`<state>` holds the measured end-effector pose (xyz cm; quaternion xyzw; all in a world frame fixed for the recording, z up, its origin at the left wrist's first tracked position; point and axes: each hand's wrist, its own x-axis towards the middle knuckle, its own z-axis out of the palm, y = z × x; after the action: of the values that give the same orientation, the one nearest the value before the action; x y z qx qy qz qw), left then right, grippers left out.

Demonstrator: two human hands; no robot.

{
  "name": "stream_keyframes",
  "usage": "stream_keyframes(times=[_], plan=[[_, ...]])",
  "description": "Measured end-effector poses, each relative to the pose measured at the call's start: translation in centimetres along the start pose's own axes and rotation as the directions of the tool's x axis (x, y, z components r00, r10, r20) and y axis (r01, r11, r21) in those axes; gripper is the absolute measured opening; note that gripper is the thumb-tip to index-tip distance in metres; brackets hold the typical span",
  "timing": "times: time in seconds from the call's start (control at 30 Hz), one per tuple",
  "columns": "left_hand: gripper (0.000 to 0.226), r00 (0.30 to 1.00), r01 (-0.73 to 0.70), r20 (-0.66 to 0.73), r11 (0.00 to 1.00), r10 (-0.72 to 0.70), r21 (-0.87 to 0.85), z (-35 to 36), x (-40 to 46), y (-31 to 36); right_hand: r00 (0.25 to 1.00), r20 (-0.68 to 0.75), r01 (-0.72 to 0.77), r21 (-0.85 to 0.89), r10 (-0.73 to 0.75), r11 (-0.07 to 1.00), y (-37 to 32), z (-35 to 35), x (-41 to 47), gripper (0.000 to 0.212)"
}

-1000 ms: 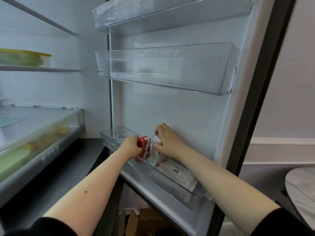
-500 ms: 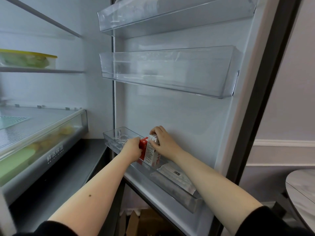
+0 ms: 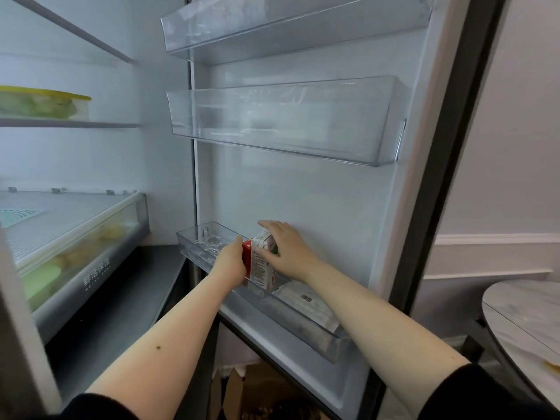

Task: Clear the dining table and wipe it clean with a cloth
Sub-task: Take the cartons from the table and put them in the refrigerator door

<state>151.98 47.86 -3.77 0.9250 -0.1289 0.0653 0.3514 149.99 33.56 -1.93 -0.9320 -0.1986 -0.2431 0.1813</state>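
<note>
I face an open fridge. Two small drink cartons stand side by side in the lowest clear door bin [image 3: 306,324]: a red carton [image 3: 246,258] on the left and a white carton [image 3: 263,266] on the right. My left hand [image 3: 229,262] wraps the red carton from the left. My right hand [image 3: 288,250] covers the top and right side of the white carton. Both cartons sit low inside the bin, touching each other. The round marble dining table [image 3: 527,319] shows at the right edge.
A flat white packet [image 3: 306,304] lies in the same bin to the right of the cartons. Two clear door bins [image 3: 281,122] hang above. A yellow-lidded food box [image 3: 42,103] sits on a shelf; a crisper drawer [image 3: 75,253] is below. A cardboard box [image 3: 257,389] stands on the floor.
The two cartons have come together and settled lower into the door bin, with both hands staying on them. The view has shifted slightly.
</note>
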Motion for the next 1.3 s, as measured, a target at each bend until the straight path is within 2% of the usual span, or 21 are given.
stream_keyframes(times=[0.17,0.3,0.4,0.47,0.57,0.73,0.83,0.9,1.0,1.07,1.2,1.3], plan=[[0.049,0.995,-0.04,-0.091,0.994,0.03,-0.102,-0.2,-2.3,-0.5,0.997,-0.071,-0.015,-0.033,0.013,0.999,-1.8,-0.8,-1.7,0.053],[0.025,0.985,-0.072,-0.165,0.988,0.049,-0.135,-0.3,-4.5,-0.3,0.991,-0.133,-0.007,-0.068,-0.002,0.998,-2.9,-1.6,-3.4,0.048],[0.032,0.97,-0.05,-0.244,0.989,0.014,-0.14,-0.4,-6.7,1.4,0.98,-0.191,0.043,-0.099,-0.061,0.994,-3.7,-3.4,-5.5,0.044],[0.041,0.95,-0.037,-0.311,0.99,-0.008,-0.138,-0.1,-8.4,2.7,0.961,-0.24,0.109,-0.133,-0.139,0.985,-4.4,-4.9,-7.4,0.04],[0.038,0.909,-0.087,-0.417,0.983,0.012,-0.16,0.5,-11.4,4.7,0.913,-0.325,0.185,-0.21,-0.247,0.96,-4.6,-7.0,-10.9,0.032],[0.034,0.869,-0.165,-0.491,0.974,0.068,-0.156,3.4,-17.2,9.0,0.834,-0.457,0.177,-0.309,-0.31,0.934,-3.4,-10.5,-17.9,0.028],[0.04,0.893,-0.216,-0.421,0.972,0.161,-0.088,4.9,-19.5,11.5,0.82,-0.519,0.095,-0.289,-0.239,0.953,-2.6,-12.2,-20.4,0.031],[0.045,0.933,-0.177,-0.318,0.984,0.169,0.003,6.0,-20.9,12.7,0.854,-0.505,0.009,-0.226,-0.125,0.974,-2.1,-13.0,-21.9,0.035],[0.064,0.992,0.006,-0.125,0.983,0.017,0.183,7.5,-21.9,12.9,0.916,-0.392,-0.12,-0.058,0.088,0.991,-1.2,-13.3,-23.3,0.041],[0.075,0.997,0.078,-0.036,0.937,-0.07,0.342,8.3,-22.2,12.5,0.939,-0.298,-0.177,0.006,0.171,0.984,-0.7,-13.6,-23.9,0.047],[0.083,0.992,0.126,-0.059,0.879,-0.112,0.46,8.5,-22.9,11.2,0.952,-0.11,-0.266,0.163,0.286,0.95,-0.6,-13.5,-24.3,0.059],[0.079,0.988,0.146,-0.11,0.86,-0.105,0.49,7.6,-23.6,10.0,0.944,-0.105,-0.285,0.218,0.313,0.933,-1.4,-12.5,-24.1,0.063]])
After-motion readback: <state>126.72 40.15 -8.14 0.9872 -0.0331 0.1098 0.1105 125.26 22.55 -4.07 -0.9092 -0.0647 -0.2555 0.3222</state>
